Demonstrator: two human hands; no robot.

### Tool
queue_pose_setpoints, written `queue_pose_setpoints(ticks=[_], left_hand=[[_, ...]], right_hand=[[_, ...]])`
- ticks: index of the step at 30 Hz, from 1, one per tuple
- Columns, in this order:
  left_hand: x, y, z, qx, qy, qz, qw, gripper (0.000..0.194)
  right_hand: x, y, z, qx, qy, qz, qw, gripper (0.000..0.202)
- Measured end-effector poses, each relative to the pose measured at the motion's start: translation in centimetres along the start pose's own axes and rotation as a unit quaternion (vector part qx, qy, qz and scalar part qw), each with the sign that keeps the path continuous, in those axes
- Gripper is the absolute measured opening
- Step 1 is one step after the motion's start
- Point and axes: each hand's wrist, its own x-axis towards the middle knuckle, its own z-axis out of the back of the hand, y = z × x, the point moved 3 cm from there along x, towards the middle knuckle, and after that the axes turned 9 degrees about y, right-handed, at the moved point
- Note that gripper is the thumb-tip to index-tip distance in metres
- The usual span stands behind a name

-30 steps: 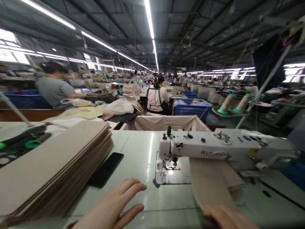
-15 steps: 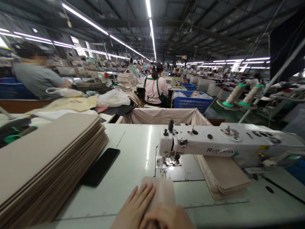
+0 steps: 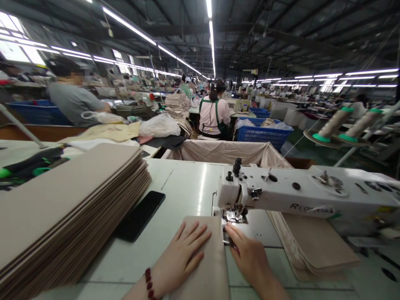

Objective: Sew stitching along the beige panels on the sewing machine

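Two foreground hands (image 3: pixel 183 255) — one phone (image 3: pixel 140 216) — two thread cones (image 3: pixel 336 124).

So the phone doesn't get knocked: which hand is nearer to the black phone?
Left. The left hand lies on the beige piece, right of the black phone; the right hand is farther right, by the sewing machine's needle end.

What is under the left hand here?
A beige fabric panel lies under the left hand, on the pale green sewing table. The hand hides part of the panel, which itself covers the table beneath.
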Motion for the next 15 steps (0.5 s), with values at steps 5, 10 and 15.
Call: queue_pose_setpoints(ticks=[5, 10, 15], left_hand=[[1.6, 0.1, 0.3, -0.026, 0.024, -0.008, 0.999, 0.054], [1.9, -0.2, 0.4, -0.034, 0.044, -0.002, 0.998, 0.053], [1.9, -0.1, 0.3, -0.035, 0.040, 0.001, 0.999, 0.053]], right_hand=[[0.1, -0.4, -0.5, 0.018, -0.001, -0.006, 1.000, 0.069], [0.1, -0.4, -0.4, 0.023, -0.002, -0.005, 1.000, 0.069], [0.2, -0.3, -0.4, 0.016, 0.001, -0.010, 1.000, 0.069]])
